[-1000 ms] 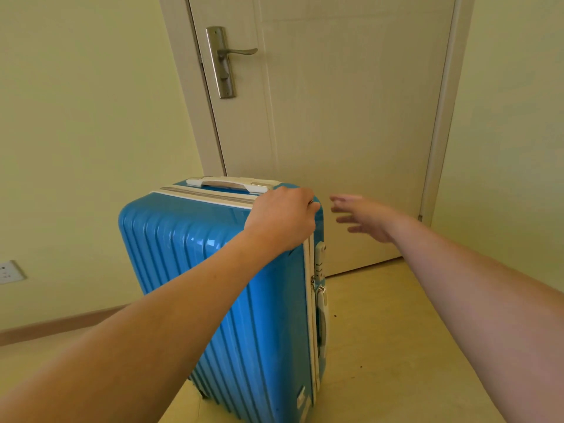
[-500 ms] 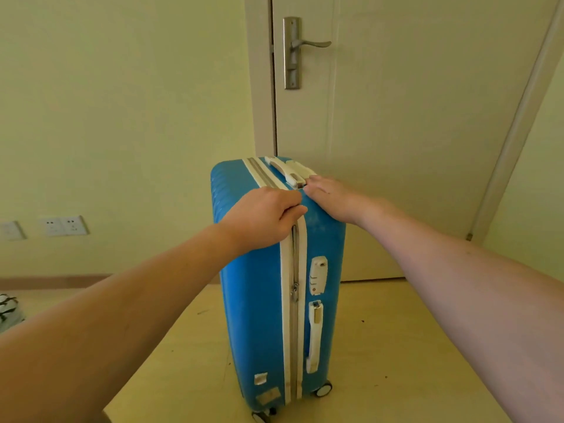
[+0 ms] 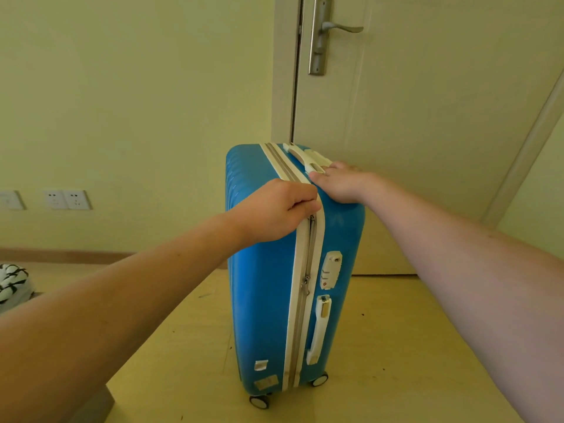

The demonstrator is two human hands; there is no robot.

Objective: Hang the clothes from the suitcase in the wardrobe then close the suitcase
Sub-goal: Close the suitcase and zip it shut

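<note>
The suitcase (image 3: 268, 270) has turned narrower; left hand (image 3: 274, 209) fingers pinch the zip top, right hand (image 3: 341, 184) lies flat. Brace, pull steadily.

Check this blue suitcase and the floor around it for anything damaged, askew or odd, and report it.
The ribbed blue hard-shell suitcase stands upright on its wheels, zip closed. Only its lower corner looks worn: two torn whitish sticker remnants. Small dark specks dot the tan floor. The left hand grips the top edge; the right hand rests beside it.
</note>
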